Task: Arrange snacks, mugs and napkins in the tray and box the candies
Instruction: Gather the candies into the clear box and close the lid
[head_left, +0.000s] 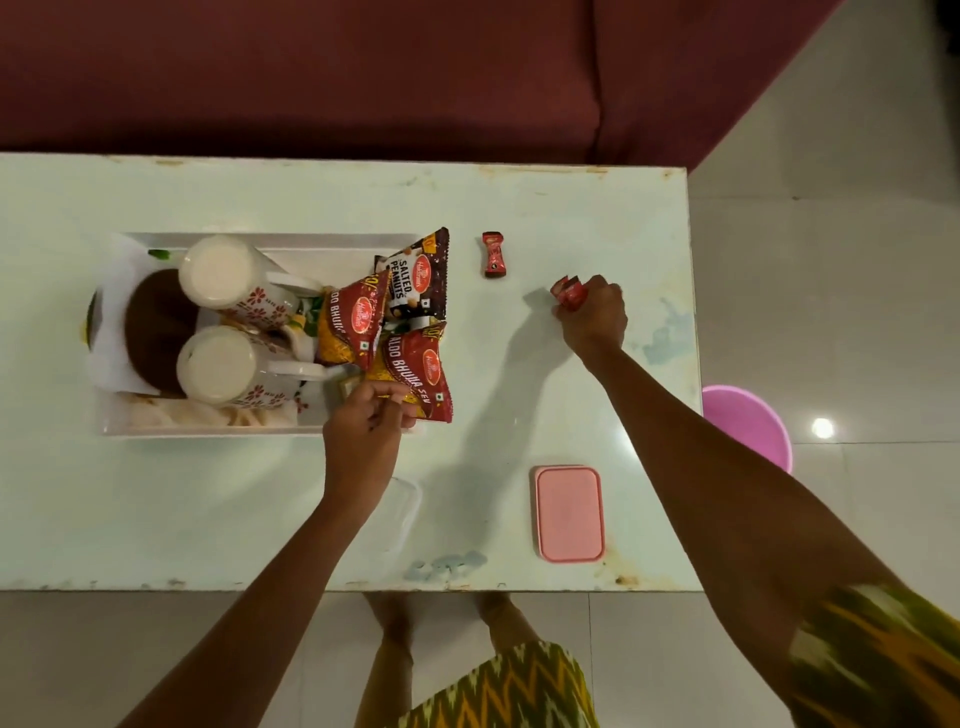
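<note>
Pale tabletop (519, 208) with a maroon sofa (363, 78) along the far edge. Lots of bare surface between the two hands and out toward the right edge.

Right hand (592, 317) is clenched on a couple of red candies (569, 295), with their ends poking out the far-left side of the fist. One more loose candy (493, 254) lies beyond and left of that fist, not touching it, long axis running roughly away from the person.

Left hand (363, 436) pinches the near edge of a red snack packet (415, 369) that hangs over the tray's (311, 241) right end, lettering slanted.

Pink lid (570, 513) sits nearer the front edge than the right hand. A clear box (405, 514) is partly hidden by the left wrist.
</note>
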